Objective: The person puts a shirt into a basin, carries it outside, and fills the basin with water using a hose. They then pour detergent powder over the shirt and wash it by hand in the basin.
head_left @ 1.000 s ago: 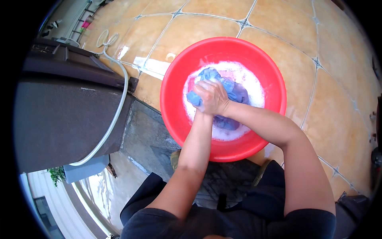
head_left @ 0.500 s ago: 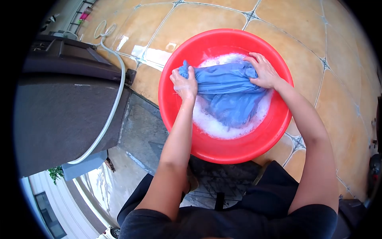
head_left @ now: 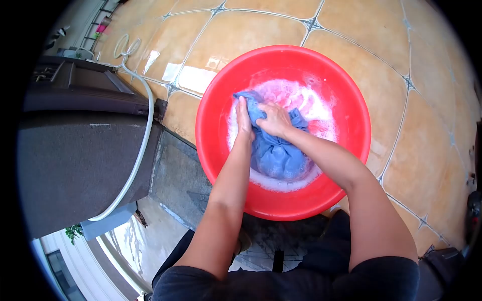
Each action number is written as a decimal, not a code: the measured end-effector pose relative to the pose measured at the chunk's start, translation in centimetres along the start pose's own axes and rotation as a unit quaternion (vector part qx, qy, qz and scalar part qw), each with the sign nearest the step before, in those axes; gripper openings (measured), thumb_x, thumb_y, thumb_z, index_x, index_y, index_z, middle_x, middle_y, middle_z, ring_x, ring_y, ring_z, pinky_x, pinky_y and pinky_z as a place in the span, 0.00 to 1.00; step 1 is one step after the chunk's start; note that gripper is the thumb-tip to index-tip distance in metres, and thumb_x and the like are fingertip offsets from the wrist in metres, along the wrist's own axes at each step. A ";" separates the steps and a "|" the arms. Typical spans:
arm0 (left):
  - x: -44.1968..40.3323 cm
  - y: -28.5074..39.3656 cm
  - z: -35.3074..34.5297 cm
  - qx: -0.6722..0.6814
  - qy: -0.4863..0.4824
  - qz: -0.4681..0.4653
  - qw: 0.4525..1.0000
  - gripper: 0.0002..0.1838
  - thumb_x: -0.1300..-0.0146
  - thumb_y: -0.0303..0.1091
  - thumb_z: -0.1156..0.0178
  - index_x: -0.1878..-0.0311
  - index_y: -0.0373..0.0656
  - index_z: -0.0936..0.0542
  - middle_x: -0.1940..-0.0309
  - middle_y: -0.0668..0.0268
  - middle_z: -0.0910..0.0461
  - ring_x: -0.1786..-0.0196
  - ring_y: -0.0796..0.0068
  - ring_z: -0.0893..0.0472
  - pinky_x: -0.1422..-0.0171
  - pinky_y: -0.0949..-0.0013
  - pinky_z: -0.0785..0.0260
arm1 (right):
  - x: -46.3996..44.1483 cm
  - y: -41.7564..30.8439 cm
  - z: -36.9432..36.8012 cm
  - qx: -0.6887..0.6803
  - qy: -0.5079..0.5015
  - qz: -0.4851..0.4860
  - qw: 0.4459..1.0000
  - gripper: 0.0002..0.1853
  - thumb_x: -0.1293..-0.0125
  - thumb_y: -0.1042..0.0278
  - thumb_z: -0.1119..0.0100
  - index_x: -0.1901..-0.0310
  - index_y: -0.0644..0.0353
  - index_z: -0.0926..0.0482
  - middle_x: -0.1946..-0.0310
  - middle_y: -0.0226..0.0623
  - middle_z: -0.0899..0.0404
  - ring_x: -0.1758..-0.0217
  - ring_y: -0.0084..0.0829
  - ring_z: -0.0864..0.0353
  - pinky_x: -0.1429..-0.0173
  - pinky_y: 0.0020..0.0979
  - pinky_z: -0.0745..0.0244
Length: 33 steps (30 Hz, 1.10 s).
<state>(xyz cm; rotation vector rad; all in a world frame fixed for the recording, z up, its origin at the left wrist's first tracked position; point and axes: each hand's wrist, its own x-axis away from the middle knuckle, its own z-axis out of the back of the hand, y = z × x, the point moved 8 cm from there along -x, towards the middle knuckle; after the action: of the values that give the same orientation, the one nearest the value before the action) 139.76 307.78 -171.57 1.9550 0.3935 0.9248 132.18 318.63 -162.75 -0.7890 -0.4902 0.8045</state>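
A wet blue cloth (head_left: 281, 159), bunched up, lies in soapy water inside a red plastic basin (head_left: 283, 208). My left hand (head_left: 244, 122) grips the cloth's upper left end, its fingers upright along the outer side. Close beside it, my right hand (head_left: 275, 120) is closed on the bunched cloth from the right. The lower part of the cloth rests in the suds. What kind of garment it is cannot be made out. White foam (head_left: 321, 108) floats on the water behind and right of the cloth.
The basin stands on tan floor tiles (head_left: 371, 45) with wet patches. A pale hose (head_left: 149, 120) runs over a dark step-like block (head_left: 85, 160) at left. Grey stone paving (head_left: 178, 165) lies in front of the basin, near my legs.
My right hand has moved left across the basin, close to my left hand. The cloth, stretched between the hands before, is now bunched toward the left. The basin appears slightly lower in view.
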 end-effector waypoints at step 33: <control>6.0 -1.8 -4.2 -0.815 -0.044 -0.130 0.563 0.43 0.41 0.56 0.42 0.27 0.57 0.50 0.29 0.45 0.54 0.28 0.44 0.49 0.28 0.42 0.55 | 1.8 6.4 -0.7 0.394 -0.079 0.128 0.907 0.34 0.33 0.55 0.49 0.28 0.40 0.49 0.32 0.43 0.41 0.29 0.42 0.43 0.31 0.58 0.53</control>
<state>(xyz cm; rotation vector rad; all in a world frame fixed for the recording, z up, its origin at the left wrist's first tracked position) 140.81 314.85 -169.07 0.1453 -0.2690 0.5021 130.90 322.61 -167.92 -0.0287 -0.1651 1.2065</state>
